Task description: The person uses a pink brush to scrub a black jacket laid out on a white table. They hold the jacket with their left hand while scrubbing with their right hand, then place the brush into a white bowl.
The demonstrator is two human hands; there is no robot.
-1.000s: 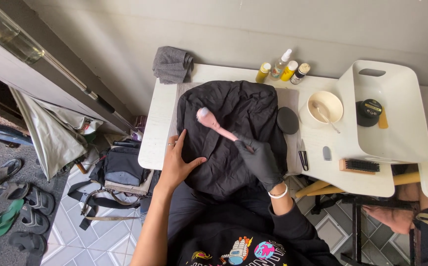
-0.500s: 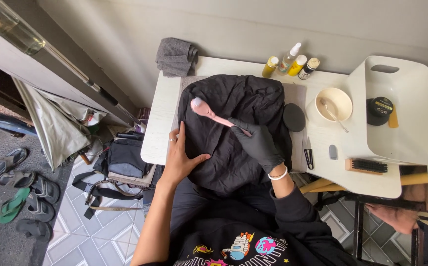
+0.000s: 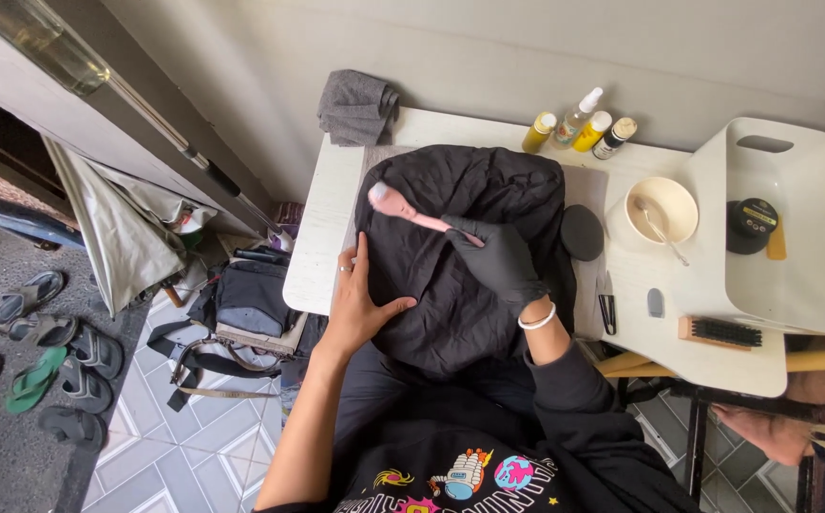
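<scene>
One head-worn camera looks steeply down from well above the white surface (image 3: 336,190). The wall lies beyond the fingers (image 3: 360,261), the floor off to their left.

Four small bottles (image 3: 579,128) stood in a row at the far edge of the white table (image 3: 322,247): two yellow ones, a clear spray bottle with a white top, and a dark one with a pale cap. To the right, a round black tin (image 3: 751,223) with a yellow-ringed label sat in the white tray (image 3: 812,275).
</scene>
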